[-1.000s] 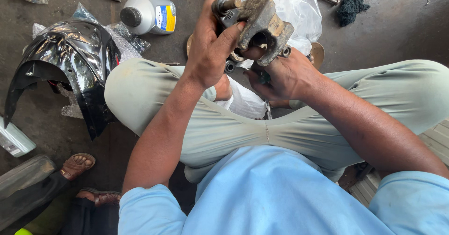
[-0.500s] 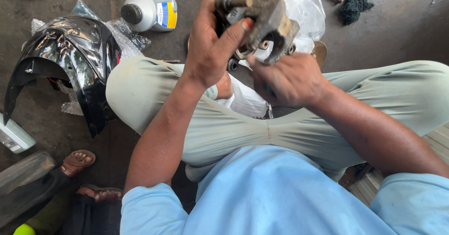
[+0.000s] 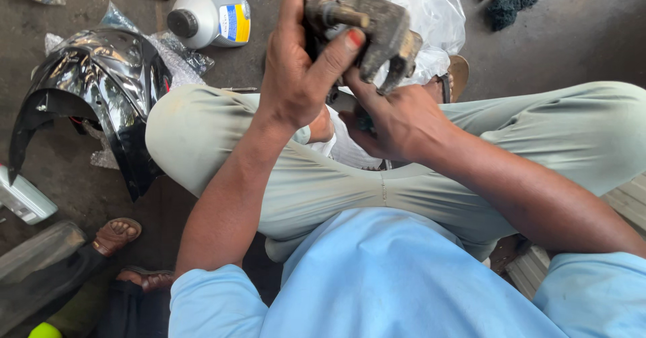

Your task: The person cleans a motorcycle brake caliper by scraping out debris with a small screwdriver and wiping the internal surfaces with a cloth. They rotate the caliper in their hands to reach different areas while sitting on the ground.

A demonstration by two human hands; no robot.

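Observation:
A grimy metal brake caliper (image 3: 380, 32) is held up over my lap. My left hand (image 3: 299, 62) grips its left side, thumb pressed across the front near a short protruding pin. My right hand (image 3: 393, 119) closes on the caliper from below, its fingertips hidden under the part. Whether a small tool sits in the right hand cannot be told. I sit with knees apart in light green trousers (image 3: 323, 183) and a light blue shirt.
A glossy black fairing panel (image 3: 101, 89) lies on the floor at left beside a white plastic bottle (image 3: 212, 18). Clear plastic bags (image 3: 424, 2) sit behind the caliper, a dark rag (image 3: 508, 5) at the far right. Another person's sandalled feet (image 3: 118, 234) are at lower left.
Both hands have turned the caliper slightly and shifted it a little leftward. My left thumb now lies across its front. The view has drifted slightly.

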